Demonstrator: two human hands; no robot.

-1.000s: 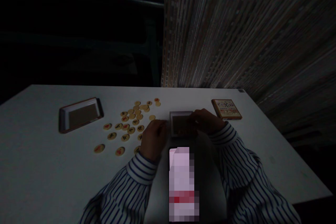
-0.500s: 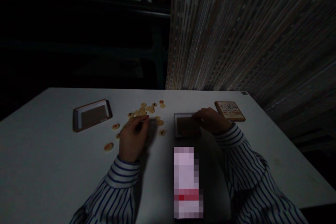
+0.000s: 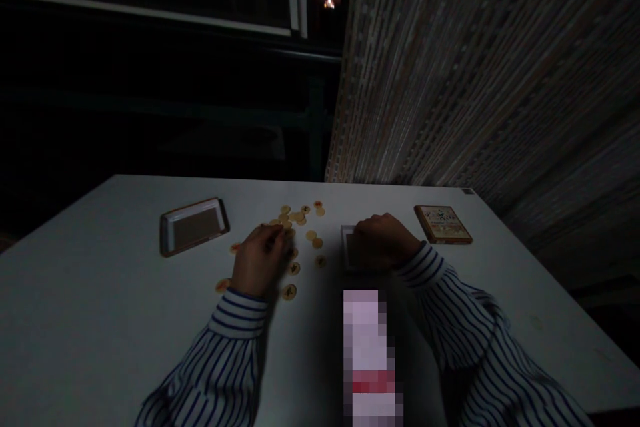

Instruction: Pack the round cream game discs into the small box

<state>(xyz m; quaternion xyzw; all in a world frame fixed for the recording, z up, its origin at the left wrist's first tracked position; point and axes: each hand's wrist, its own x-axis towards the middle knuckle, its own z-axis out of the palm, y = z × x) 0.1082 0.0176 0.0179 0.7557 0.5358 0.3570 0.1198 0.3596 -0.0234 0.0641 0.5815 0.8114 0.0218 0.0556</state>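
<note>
Round wooden Chinese chess pieces [image 3: 289,291] with red or black characters lie scattered on the white table [image 3: 150,340]. My left hand [image 3: 259,260] is among them, fingers curled and tips close together at the heap's near side; what they pinch, if anything, is unclear. My right hand [image 3: 387,240] is bent over a small open box [image 3: 349,248], covering most of its inside. Its fingers are closed and their tips hidden in the dark, so I cannot make out what they hold.
An open tray-like lid or box [image 3: 195,227] with a pale rim lies at the left. A flat printed box [image 3: 443,224] is at the right. A string curtain [image 3: 400,80] hangs behind the table. A pixelated patch [image 3: 367,340] hides something in front of me.
My view has shifted, so the scene sits further right and lower. My right hand has moved left and covers more of the small box. My left hand stays among the pieces.
</note>
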